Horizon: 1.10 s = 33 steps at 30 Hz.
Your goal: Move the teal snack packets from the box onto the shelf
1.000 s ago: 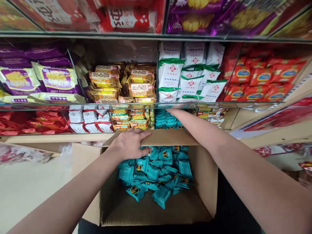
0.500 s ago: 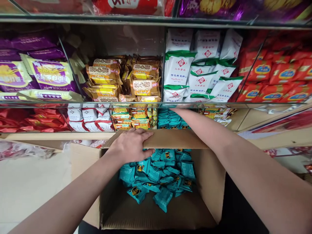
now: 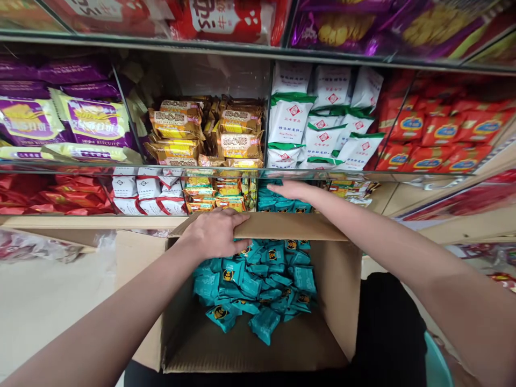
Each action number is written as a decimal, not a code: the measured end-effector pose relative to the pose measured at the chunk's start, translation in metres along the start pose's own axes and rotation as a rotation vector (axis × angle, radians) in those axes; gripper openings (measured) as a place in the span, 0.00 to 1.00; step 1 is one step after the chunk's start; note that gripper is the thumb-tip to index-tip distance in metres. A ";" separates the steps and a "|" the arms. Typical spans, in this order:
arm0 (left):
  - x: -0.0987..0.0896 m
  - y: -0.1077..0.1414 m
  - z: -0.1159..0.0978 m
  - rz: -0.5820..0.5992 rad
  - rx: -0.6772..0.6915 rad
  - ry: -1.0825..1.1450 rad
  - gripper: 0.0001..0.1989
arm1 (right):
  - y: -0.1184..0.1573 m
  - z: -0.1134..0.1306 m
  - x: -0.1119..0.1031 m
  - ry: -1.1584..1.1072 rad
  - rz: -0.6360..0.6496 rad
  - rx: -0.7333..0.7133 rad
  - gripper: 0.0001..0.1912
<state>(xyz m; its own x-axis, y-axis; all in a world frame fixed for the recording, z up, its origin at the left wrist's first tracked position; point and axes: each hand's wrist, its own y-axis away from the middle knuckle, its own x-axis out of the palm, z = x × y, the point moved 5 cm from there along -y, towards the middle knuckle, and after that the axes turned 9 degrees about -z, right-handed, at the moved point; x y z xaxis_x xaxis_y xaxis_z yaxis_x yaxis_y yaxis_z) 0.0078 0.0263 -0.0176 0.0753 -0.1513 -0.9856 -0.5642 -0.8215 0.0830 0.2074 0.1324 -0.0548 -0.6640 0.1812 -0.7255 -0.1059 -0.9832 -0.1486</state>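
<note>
A cardboard box (image 3: pixel 258 357), open towards me, holds a heap of small teal snack packets (image 3: pixel 245 285). My left hand (image 3: pixel 215 231) grips the box's far flap (image 3: pixel 282 227), fingers over the top and thumb beneath. Beyond the flap, my right hand (image 3: pixel 293 190) reaches into a lower shelf compartment, over more teal packets (image 3: pixel 278 204) stacked in rows. Its fingers are stretched out to the left, and no packet shows in them. Part of the hand lies behind the shelf's glass edge.
Yellow-orange packets (image 3: pixel 215 193) fill the compartment to the left. On the glass shelf (image 3: pixel 226 172) above are brown-gold packs (image 3: pixel 237 142), white-and-green packs (image 3: pixel 288 121) and red packs (image 3: pixel 443 129). My dark-clothed leg (image 3: pixel 389 322) is right of the box.
My right hand has drawn back and down, so more of it shows beneath the glass shelf. My left hand keeps its hold on the flap. The view has shifted slightly.
</note>
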 end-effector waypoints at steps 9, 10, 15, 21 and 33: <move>-0.001 0.003 -0.001 -0.072 0.037 -0.072 0.33 | 0.206 0.064 -0.019 -0.087 0.149 -0.569 0.10; -0.001 0.004 -0.001 -0.075 0.039 -0.078 0.33 | 0.211 0.055 0.002 -0.080 0.139 -0.483 0.11; -0.001 0.006 -0.002 -0.089 0.051 -0.111 0.33 | 0.189 -0.006 0.097 -0.025 -0.001 0.156 0.23; -0.004 0.009 -0.006 -0.082 0.044 -0.111 0.34 | 0.185 -0.018 0.113 -0.121 -0.070 0.290 0.18; -0.030 0.054 -0.039 -0.568 0.108 0.283 0.23 | 0.222 0.012 0.026 -0.755 -0.162 0.235 0.12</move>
<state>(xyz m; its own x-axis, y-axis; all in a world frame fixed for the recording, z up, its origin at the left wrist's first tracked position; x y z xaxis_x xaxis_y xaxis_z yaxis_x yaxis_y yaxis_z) 0.0072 -0.0351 0.0221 0.5923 0.1395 -0.7936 -0.4512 -0.7585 -0.4701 0.1577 -0.0816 -0.0987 -0.9392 0.3403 -0.0451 -0.3403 -0.9403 -0.0070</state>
